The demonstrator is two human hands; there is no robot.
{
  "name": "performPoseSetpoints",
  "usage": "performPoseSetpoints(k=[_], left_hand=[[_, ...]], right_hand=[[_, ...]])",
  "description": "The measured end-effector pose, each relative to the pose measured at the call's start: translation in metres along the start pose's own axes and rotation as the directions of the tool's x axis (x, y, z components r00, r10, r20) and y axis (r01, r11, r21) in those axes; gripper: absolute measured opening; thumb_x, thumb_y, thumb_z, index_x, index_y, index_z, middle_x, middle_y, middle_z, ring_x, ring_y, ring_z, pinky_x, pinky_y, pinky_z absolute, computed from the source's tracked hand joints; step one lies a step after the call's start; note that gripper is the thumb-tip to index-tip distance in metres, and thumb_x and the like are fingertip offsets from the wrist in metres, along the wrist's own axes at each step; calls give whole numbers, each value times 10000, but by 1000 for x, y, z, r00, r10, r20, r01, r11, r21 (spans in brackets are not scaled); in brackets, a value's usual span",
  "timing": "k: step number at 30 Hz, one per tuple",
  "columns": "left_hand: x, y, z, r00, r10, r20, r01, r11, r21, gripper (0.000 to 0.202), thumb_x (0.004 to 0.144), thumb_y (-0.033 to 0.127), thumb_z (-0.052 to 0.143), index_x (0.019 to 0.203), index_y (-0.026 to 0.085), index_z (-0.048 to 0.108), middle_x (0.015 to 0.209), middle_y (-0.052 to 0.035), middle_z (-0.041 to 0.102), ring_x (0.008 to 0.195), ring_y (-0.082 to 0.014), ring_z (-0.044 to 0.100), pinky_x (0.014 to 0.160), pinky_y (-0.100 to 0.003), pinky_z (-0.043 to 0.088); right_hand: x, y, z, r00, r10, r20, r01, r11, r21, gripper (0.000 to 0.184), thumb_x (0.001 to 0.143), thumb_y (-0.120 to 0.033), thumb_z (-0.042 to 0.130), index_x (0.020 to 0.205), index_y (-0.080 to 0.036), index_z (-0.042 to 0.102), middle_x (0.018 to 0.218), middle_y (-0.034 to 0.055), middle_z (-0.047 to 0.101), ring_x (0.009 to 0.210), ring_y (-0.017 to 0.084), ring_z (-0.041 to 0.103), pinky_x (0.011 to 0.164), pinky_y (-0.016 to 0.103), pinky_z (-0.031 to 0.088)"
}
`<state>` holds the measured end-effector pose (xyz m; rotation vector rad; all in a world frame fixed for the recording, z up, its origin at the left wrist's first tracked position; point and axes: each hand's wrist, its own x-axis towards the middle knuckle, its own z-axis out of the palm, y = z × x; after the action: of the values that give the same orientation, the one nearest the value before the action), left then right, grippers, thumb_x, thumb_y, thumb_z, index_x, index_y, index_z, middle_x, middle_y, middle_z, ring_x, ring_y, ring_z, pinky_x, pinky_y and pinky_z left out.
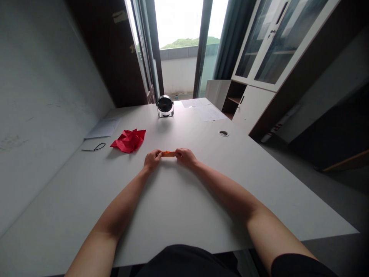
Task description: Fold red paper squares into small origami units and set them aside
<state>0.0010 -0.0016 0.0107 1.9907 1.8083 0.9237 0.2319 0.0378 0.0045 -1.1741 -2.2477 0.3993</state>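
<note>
A small orange strip (168,154), which looks like folded paper, is stretched level between my two hands over the white table (173,200). My left hand (153,159) pinches its left end with thumb and fingertips. At the opposite end, my right hand (186,156) has its fingers closed on the strip. Both ends are covered by my fingers, and I cannot tell whether the strip touches the tabletop. To the left of my left hand lies a crumpled, creased sheet of red paper (129,141).
Beyond my hands stands a round black-and-silver device (165,106) on a bracket. A thin black cord (93,147) and paper sheets (103,128) lie along the left wall. More sheets (211,114) rest at the far right, behind a cable hole (223,133). Cabinets (256,107) stand to the right.
</note>
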Motion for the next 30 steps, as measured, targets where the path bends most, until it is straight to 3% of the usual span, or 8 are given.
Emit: performPoseSetpoints(k=[7, 16, 20, 25, 30], left_hand=[[0, 0, -2, 1000, -5, 2, 5, 1000, 18, 263, 933, 343, 478, 982, 218, 704, 825, -43, 718, 726, -183, 619, 646, -265, 413], [0, -2, 0, 999, 31, -22, -33, 996, -85, 209, 908, 297, 529, 993, 215, 701, 1011, -63, 719, 762, -164, 639, 745, -273, 488], [0, 0, -1, 998, 55, -34, -58, 996, -74, 209, 914, 294, 528, 992, 206, 701, 1002, -65, 706, 751, -160, 632, 765, -279, 494], [0, 1, -2, 996, 51, -71, -57, 995, -80, 223, 921, 299, 518, 1007, 195, 695, 983, -65, 700, 731, -159, 624, 741, -274, 486], [0, 1, -2, 997, 27, -70, -33, 996, -85, 224, 926, 309, 517, 972, 193, 704, 997, -64, 705, 736, -156, 624, 747, -269, 482]], right_hand=[[-1, 0, -1, 1000, -14, -18, 14, 1000, 17, 200, 918, -268, 532, 794, -204, 675, 799, 21, 661, 698, 140, 518, 653, 238, 337], [0, 2, 1, 999, -53, -14, 53, 998, 29, 176, 917, -271, 546, 822, -202, 678, 803, 20, 658, 704, 136, 525, 657, 232, 339], [0, 3, 1, 997, -67, -29, 68, 997, 31, 177, 917, -277, 549, 819, -199, 674, 798, 18, 656, 691, 132, 518, 658, 230, 339], [1, 9, -5, 998, -18, -62, 21, 999, 43, 189, 925, -293, 540, 859, -199, 690, 787, 19, 669, 673, 131, 525, 656, 230, 351], [11, 34, -24, 972, 124, -201, -114, 992, 61, 211, 912, -316, 539, 881, -199, 712, 777, 22, 703, 676, 147, 576, 661, 239, 380]])
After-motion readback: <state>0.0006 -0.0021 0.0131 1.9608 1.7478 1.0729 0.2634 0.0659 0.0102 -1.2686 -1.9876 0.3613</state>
